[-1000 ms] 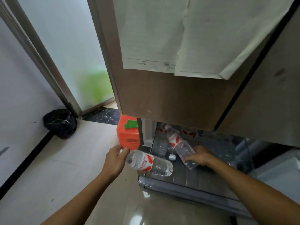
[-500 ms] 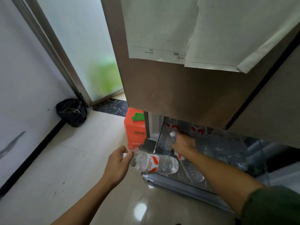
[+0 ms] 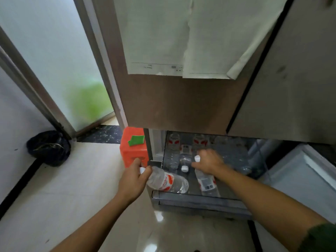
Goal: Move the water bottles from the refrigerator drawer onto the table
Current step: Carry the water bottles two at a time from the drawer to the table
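The refrigerator drawer (image 3: 200,201) is pulled open at the bottom of the fridge, with several clear water bottles (image 3: 185,160) with red-and-white labels lying inside. My left hand (image 3: 133,176) grips one water bottle (image 3: 168,181) by its capped neck, holding it sideways over the drawer's front left corner. My right hand (image 3: 209,161) is closed around the neck of a second water bottle (image 3: 206,182), whose white cap shows above the fingers and whose body points toward me inside the drawer.
An orange plastic stool (image 3: 133,148) with a green scrap on top stands left of the drawer. A black bag (image 3: 49,147) sits in the corner by the frosted glass door (image 3: 54,70). Papers (image 3: 181,39) hang on the fridge door above. A pale open door panel (image 3: 305,179) is at right.
My right hand slid from the bottle's body up to its neck and turned the bottle lengthwise toward me. My left hand stayed on its bottle, shifting slightly toward the drawer.
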Demonstrator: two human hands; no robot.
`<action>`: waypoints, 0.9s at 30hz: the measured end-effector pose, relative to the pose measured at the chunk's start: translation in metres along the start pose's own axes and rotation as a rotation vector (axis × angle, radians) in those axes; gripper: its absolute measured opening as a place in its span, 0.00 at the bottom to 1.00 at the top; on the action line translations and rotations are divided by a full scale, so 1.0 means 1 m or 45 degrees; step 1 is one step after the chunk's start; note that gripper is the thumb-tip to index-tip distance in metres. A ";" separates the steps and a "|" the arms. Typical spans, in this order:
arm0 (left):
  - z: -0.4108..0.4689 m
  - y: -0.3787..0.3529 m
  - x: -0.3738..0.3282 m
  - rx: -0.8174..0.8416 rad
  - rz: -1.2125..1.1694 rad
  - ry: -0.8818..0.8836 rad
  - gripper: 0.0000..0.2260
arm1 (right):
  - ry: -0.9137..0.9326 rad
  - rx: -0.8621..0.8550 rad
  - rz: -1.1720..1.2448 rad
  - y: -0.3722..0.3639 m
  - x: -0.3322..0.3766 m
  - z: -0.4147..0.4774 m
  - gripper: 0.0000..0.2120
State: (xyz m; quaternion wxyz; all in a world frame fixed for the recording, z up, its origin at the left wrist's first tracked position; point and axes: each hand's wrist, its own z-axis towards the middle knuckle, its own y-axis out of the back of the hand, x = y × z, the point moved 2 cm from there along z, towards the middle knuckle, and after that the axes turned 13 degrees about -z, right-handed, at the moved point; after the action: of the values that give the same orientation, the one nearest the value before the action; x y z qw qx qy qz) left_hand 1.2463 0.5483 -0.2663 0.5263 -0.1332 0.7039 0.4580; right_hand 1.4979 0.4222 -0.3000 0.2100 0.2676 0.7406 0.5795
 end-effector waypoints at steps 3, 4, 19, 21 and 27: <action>0.007 -0.012 -0.013 0.124 0.188 -0.150 0.09 | -0.062 -0.125 -0.006 0.010 -0.020 -0.043 0.18; 0.009 -0.014 -0.020 0.141 0.216 -0.212 0.09 | -0.092 -0.191 0.015 0.013 -0.027 -0.058 0.18; -0.094 0.118 -0.096 -0.456 0.364 -0.557 0.14 | 0.223 -1.089 0.264 0.158 0.048 -0.161 0.12; -0.131 0.137 -0.073 -0.529 0.428 -0.466 0.14 | 0.340 -1.052 0.285 0.147 0.077 -0.169 0.12; -0.270 0.194 0.032 -0.571 0.654 -0.034 0.12 | 0.696 -0.723 0.340 0.060 0.190 -0.221 0.12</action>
State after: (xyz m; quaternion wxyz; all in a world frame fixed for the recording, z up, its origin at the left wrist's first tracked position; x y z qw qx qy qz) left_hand 0.9364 0.4513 -0.1894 0.3605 -0.0579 0.5893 0.7207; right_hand 1.2240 0.3900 -0.1887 -0.0059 0.1291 0.5385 0.8327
